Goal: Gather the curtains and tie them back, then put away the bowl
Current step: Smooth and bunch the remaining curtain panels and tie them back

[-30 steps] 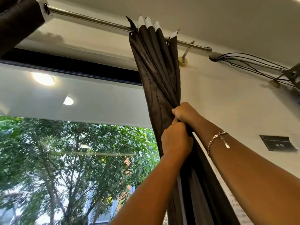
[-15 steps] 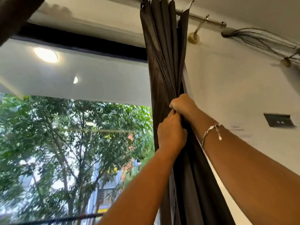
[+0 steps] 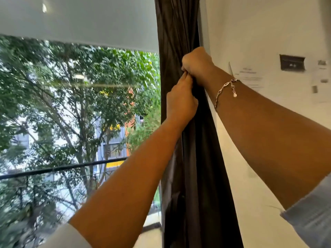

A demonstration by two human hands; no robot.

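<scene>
Curtain (image 3: pixel 179 33): gathered, dark, beside wall (image 3: pixel 259 33).
Left hand (image 3: pixel 180 102): fingers curled, gripping curtain.
Right hand (image 3: pixel 197 63): fingers clenched around curtain, just above.

**Window side of the room, seen from within.** Left of the fingers (image 3: pixel 185 78), a large window (image 3: pixel 53 122) admits daylight and shows leafy trees (image 3: pixel 89 77) close outside. Above and left of the fingers, a pale overhang (image 3: pixel 98 22) carries a small lit lamp (image 3: pixel 44 7). Below and left of them, a black railing (image 3: pixel 53 170) crosses the view. Behind the foliage stands a building (image 3: pixel 112 145) with grey and orange faces. Right of the fingers, a white wall (image 3: pixel 259 24) bears a dark rectangular plate (image 3: pixel 292 62). Nearer the fingers hang pale printed sheets (image 3: pixel 250 79), too blurred to read. Far below, a pale sill (image 3: pixel 152 237) marks the window's foot.
</scene>
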